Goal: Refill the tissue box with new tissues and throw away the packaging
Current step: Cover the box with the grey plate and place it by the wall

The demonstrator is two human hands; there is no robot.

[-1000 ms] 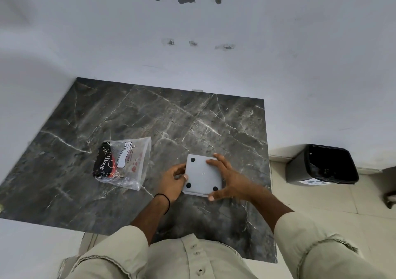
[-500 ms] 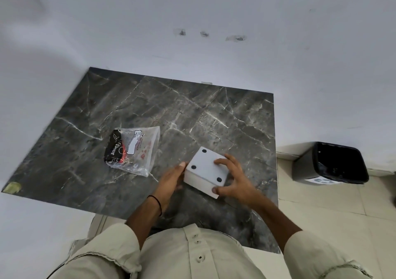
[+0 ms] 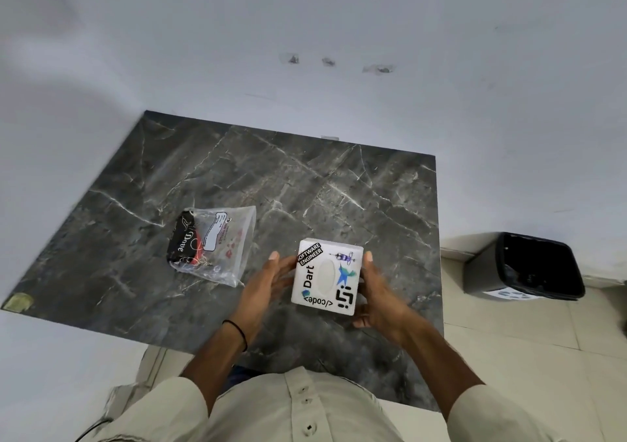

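Note:
A white cube tissue box (image 3: 325,277) covered in stickers sits upright near the front of the dark marble table (image 3: 271,183), its oval slot facing up. My left hand (image 3: 268,283) rests flat against its left side and my right hand (image 3: 376,294) cups its right side. A clear plastic tissue wrapper (image 3: 217,246) with a black and red printed end lies crumpled on the table to the left of the box, apart from both hands.
A black waste bin (image 3: 529,266) stands open on the tiled floor to the right of the table. White walls close in behind and on the left. A yellowish scrap (image 3: 18,300) sits at the table's front left corner.
The box was bottom-up, showing its four black feet; both hands have turned it over, and now the stickered top with the slot faces up. The wrapper has not moved.

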